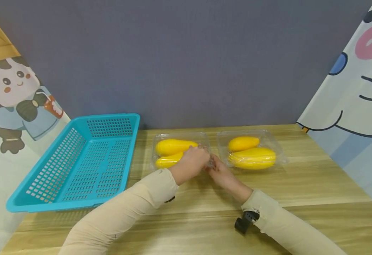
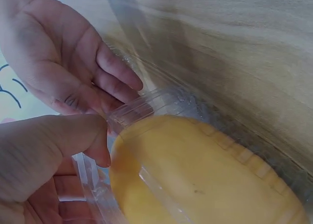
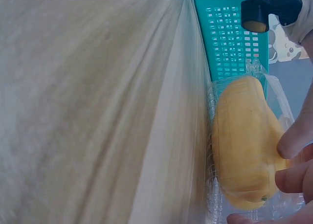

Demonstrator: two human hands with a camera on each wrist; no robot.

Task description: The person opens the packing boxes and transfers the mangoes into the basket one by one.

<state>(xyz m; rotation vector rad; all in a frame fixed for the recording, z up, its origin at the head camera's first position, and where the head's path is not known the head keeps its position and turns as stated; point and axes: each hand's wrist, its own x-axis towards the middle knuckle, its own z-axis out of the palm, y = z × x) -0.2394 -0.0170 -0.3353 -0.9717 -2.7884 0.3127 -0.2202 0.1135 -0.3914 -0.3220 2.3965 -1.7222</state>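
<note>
A clear plastic clamshell box [image 1: 152, 156] holds two yellow, squash-shaped fruits [image 1: 173, 146]. My left hand [image 1: 192, 161] grips its right edge, with the thumb bent over the rim in the left wrist view. Opposite it, my right hand [image 1: 224, 177] holds the same box's near right corner between thumb and fingers, palm visible in the left wrist view. Some fingertips are hidden behind the plastic. Just right of my hands stands a second clear box [image 1: 276, 141], with a small yellow fruit [image 1: 243, 143] behind a larger one [image 1: 253, 158].
A blue-green perforated plastic basket [image 1: 129, 156] stands on the left of the wooden table [image 1: 316, 198]. Behind the table rises a grey partition [image 1: 186, 71]. Cartoon-printed sheets [image 1: 348, 99] flank both sides. A black wrist camera [image 1: 244, 223] sits below my right sleeve.
</note>
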